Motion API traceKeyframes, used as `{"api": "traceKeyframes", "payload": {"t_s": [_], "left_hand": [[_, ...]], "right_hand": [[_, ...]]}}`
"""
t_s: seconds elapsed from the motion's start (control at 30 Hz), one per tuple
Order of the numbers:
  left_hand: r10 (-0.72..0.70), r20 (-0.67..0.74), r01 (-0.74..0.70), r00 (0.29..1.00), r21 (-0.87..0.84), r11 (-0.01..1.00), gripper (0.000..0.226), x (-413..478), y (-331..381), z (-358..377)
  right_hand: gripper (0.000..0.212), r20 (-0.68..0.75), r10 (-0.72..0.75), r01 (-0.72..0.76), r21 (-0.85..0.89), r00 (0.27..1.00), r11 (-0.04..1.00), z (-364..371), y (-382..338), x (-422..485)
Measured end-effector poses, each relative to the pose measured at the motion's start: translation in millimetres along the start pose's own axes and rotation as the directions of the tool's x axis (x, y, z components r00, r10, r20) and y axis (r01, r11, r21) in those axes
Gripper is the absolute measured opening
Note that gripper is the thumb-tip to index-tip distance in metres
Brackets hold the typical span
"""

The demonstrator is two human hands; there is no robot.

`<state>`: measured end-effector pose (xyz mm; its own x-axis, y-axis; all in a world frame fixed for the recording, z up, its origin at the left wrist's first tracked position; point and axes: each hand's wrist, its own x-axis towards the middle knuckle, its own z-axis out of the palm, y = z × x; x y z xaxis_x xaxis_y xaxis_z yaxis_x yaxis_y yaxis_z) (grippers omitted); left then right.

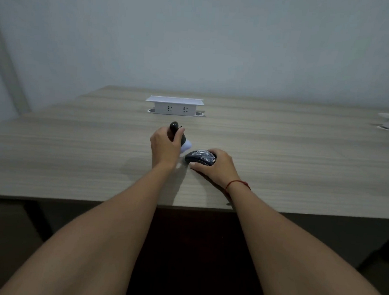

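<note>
On the table [75,163], the mouse [201,157] lies before the socket box [175,107].

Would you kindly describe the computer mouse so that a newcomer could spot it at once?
On the wide wood-grain desk, look in front of the white pop-up socket box. The right hand there holds a black oval computer mouse. Unlike the upright dark tool with a white tip in the left hand, it lies flat with whitish streaks.

Wood-grain desk [75,163] with mouse [199,157], socket box [175,107]
</note>
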<state>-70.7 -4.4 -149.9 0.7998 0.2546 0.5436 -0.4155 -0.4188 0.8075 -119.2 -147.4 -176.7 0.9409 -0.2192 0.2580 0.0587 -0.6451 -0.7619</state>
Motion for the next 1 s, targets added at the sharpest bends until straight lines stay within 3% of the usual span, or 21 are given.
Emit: {"api": "traceKeyframes", "payload": {"t_s": [0.2, 0.43, 0.73, 0.9, 1.0], "left_hand": [[0.119, 0.05, -0.119, 0.992, -0.002, 0.993, 0.036, 5, 25, 14], [0.032, 0.034, -0.033, 0.999, 0.023, 0.999, 0.035, -9, 7, 21], [-0.042, -0.043, 0.046, 0.998, 0.118, 0.992, 0.033, -18, 0, 15], [-0.006, -0.104, 0.005, 0.995, -0.005, 1.0, 0.032, -21, 10, 9], [0.027, -0.096, -0.03, 0.995, -0.025, 0.999, 0.033, -15, 20, 15]], "right_hand": [[0.046, 0.016, -0.023, 0.023, -0.032, 1.0, 0.999, 3, 1, 5], [0.041, 0.015, -0.032, 0.033, -0.04, 0.999, 0.999, 5, 3, 8], [0.052, -0.001, -0.035, 0.035, -0.069, 0.999, 0.997, 5, 2, 5], [0.07, 0.008, -0.023, 0.024, -0.102, 1.0, 0.994, 3, 1, 4], [0.067, 0.012, -0.03, 0.031, -0.103, 0.999, 0.994, 3, 0, 3]]}}
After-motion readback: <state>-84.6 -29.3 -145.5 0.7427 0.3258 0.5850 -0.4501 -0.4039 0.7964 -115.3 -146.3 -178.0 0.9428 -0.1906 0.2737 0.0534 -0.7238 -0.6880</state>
